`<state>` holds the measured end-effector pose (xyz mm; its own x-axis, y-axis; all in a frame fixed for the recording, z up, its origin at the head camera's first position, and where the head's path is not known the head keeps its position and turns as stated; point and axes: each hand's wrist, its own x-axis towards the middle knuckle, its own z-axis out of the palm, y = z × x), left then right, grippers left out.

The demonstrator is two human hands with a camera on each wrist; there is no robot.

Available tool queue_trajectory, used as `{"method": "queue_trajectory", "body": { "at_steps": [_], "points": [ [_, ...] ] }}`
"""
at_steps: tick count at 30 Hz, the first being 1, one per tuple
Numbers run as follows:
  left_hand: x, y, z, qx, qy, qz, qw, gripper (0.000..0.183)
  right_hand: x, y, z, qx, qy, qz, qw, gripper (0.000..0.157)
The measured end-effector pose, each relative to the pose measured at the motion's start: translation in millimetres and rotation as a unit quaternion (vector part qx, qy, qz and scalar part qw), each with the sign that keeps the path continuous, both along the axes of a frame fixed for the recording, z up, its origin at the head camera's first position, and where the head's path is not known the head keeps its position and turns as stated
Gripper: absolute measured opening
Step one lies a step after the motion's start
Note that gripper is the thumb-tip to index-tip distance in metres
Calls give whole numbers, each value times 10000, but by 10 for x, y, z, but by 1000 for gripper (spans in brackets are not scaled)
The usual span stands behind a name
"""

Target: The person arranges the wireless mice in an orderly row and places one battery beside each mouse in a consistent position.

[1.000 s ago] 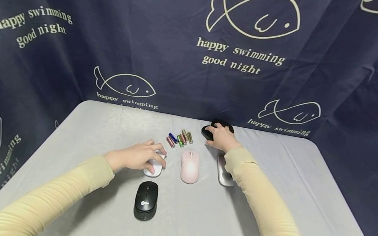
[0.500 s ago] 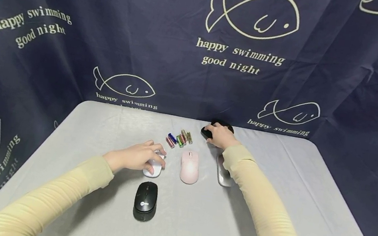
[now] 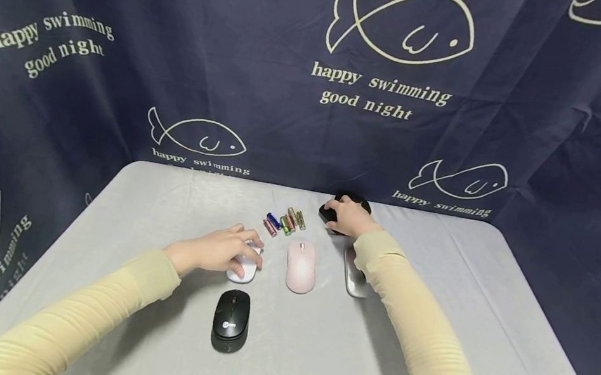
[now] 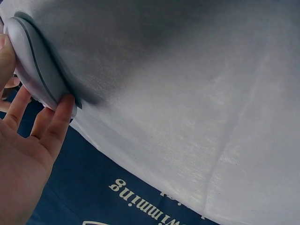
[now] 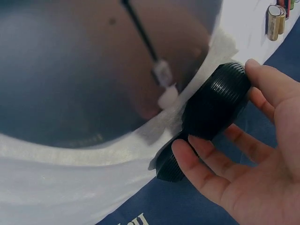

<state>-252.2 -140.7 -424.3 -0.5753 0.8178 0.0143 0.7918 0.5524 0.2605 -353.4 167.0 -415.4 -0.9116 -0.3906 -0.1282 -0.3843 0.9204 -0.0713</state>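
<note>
My left hand [image 3: 219, 248] holds a white mouse [image 3: 246, 269], fingers and thumb along its sides. In the left wrist view, the fingertips touch the edge of this white mouse [image 4: 40, 65], which has a dark seam. At the back edge of the table my right hand [image 3: 352, 217] grips a black mouse [image 3: 327, 212], partly hidden under the palm. Seen from the right wrist, the black mouse [image 5: 218, 101] has ribbed sides, with thumb and fingers around it. Nearest that wrist is a silver-edged mouse with a dark top [image 3: 353, 275], half covered by the sleeve.
Between the hands lies a pink mouse [image 3: 301, 267]. A second black mouse [image 3: 231, 319] sits in front of the left hand. Several batteries [image 3: 285, 221] are clustered behind the pink mouse. A dark blue fish-print curtain [image 3: 296, 52] hangs right behind the light grey table [image 3: 298, 366].
The right hand has shifted very slightly to the left with its fingers closer around the black mouse. The left hand stays on the white mouse.
</note>
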Motion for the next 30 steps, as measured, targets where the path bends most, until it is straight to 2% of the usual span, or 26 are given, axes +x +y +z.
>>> {"method": "queue_trajectory", "body": {
  "at_steps": [6,16,30],
  "points": [
    [2,-6,-5,6,-9,-11,10000,37,-14,-9,-3,-67,-139,-102,9998,49],
    [2,-12,-11,22,2,-9,10000,37,-32,3,-16,-138,-168,-37,9998,48],
    [-3,-7,-5,41,7,-33,10000,36,-17,-4,-3,10,-47,107,9999,48]
  ]
}}
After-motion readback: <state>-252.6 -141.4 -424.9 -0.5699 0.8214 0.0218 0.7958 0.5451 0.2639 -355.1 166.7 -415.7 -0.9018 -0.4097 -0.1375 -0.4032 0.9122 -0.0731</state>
